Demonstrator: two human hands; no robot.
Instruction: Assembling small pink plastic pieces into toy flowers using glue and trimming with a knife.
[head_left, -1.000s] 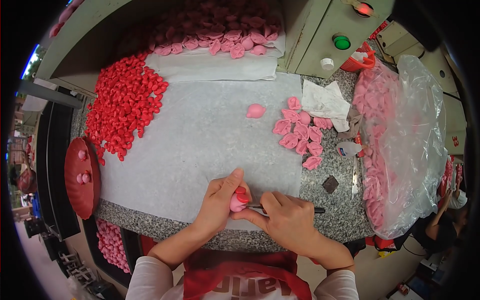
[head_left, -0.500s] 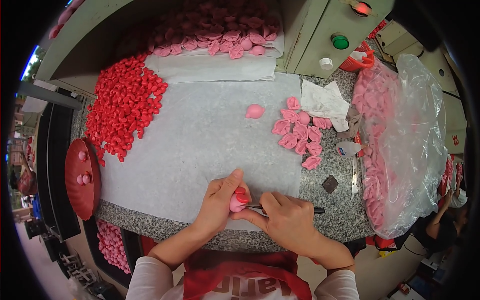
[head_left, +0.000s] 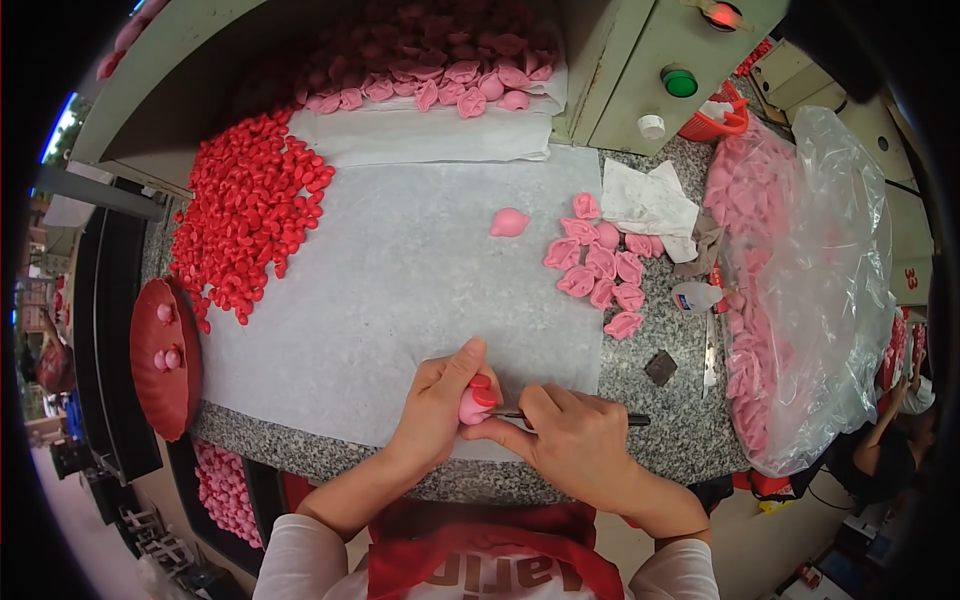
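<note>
My left hand [head_left: 437, 400] is closed around a small rounded pink piece [head_left: 472, 408] with a glossy red part [head_left: 484, 391] on its top. From the right, my right hand [head_left: 572, 440] grips a slim tool [head_left: 637, 420] with a black end and a thin metal tip. The tip meets the side of the pink piece, just below the red part; its exact shape is hard to make out. Both hands are near the front edge of the paper sheet [head_left: 400, 290]. Beyond them lies a single pink lemon-shaped piece [head_left: 510, 222].
Small red parts [head_left: 245, 200] are heaped at the left, beside a red dish [head_left: 150, 390]. Cupped pink pieces [head_left: 600, 262] lie at the right, near a white cloth [head_left: 640, 205], a small bottle [head_left: 697, 297] and a large clear bag [head_left: 835, 280]. More pink pieces [head_left: 430, 80] fill the back recess.
The pink piece appears slightly turned in my left hand. Otherwise both hands and the tool stay nearly in place.
</note>
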